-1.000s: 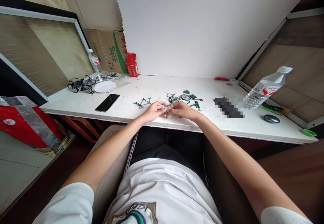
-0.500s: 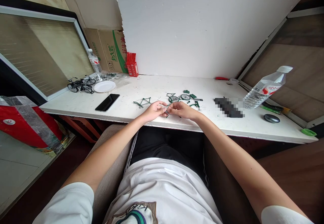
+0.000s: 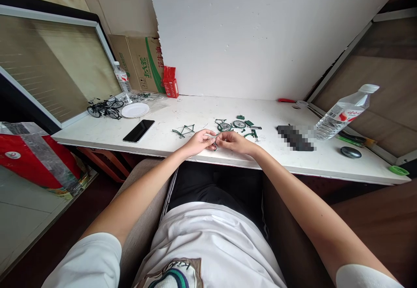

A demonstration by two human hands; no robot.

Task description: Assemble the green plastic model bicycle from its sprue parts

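While the person's left hand [image 3: 199,143] and right hand [image 3: 236,142] meet over the front of a white table [image 3: 159,148], they jointly pinch a small part [image 3: 215,147], mostly hidden between them. A green miniature bicycle frame [image 3: 185,131] lies just beyond the left hand; spoked wheels [image 3: 239,124] and other green pieces [image 3: 249,123] lie beyond the right. Farther left, a phone [image 3: 139,131] rests near a white plate [image 3: 135,110].

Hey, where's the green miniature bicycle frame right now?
In the head view, the green miniature bicycle frame lies left of centre on the white table, between the black smartphone and your left hand.
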